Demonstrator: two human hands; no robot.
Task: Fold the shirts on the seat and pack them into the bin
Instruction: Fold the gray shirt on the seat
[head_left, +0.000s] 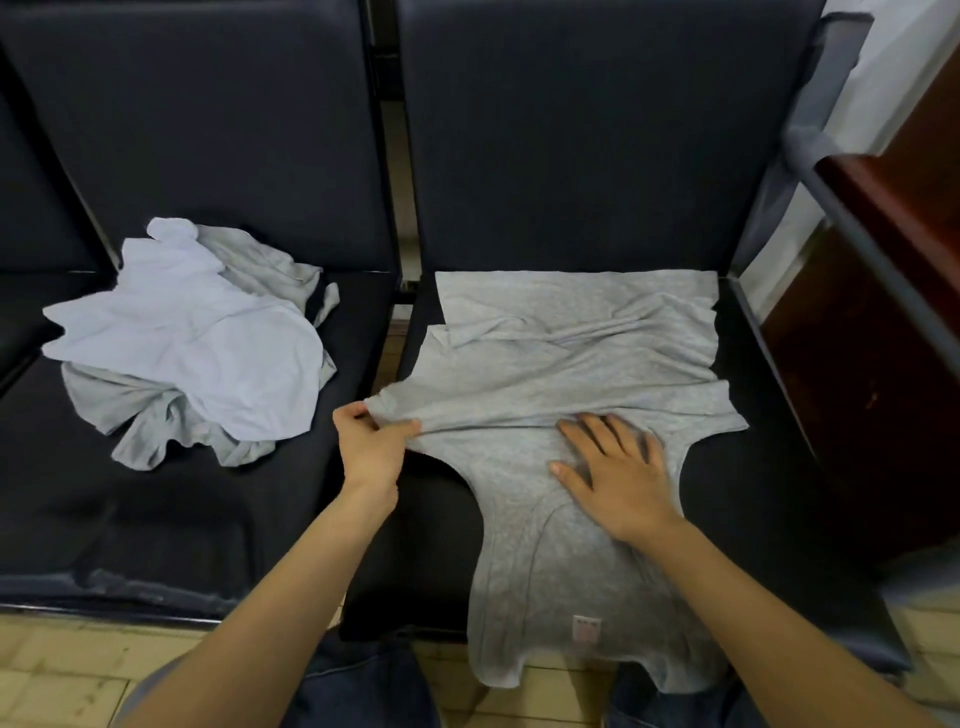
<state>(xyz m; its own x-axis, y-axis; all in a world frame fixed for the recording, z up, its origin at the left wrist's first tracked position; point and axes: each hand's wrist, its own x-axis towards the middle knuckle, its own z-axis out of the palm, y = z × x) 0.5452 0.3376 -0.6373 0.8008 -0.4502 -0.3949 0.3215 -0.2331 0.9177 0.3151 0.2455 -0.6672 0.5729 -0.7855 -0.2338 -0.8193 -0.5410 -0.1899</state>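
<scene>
Gray shirt (566, 364): lies spread on the right seat (769, 467), neck end twd the person, hanging a bit over the front edge. Bottom hem is at the back of the seat. Lots of wrinkles across the middle. Small pale tag (587, 630) shows near the neck.

Left hand (371, 447): at the shirt's left edge. Thumb & fingers pinch a fold of the gray cloth and lift it a little off the seat.

Right hand (615, 467): lies flat on top of the shirt, palm down. Fingers spread wide, pressing the cloth onto the seat.

Shirt pile (202, 343): on the left seat (156, 519), well apart from the gray shirt. A pale blue-white shirt lies crumpled on top, gray cloth bunched under it & sticking out at the sides. Not folded.

Seats: dark, padded, side by side w/ a gap btwn them.

Floor (62, 670): tan tiles, seen below the seat fronts.

Wood cabinet (883, 338): dark red-brown, just beside the right seat.

Bin: can't see it here.
</scene>
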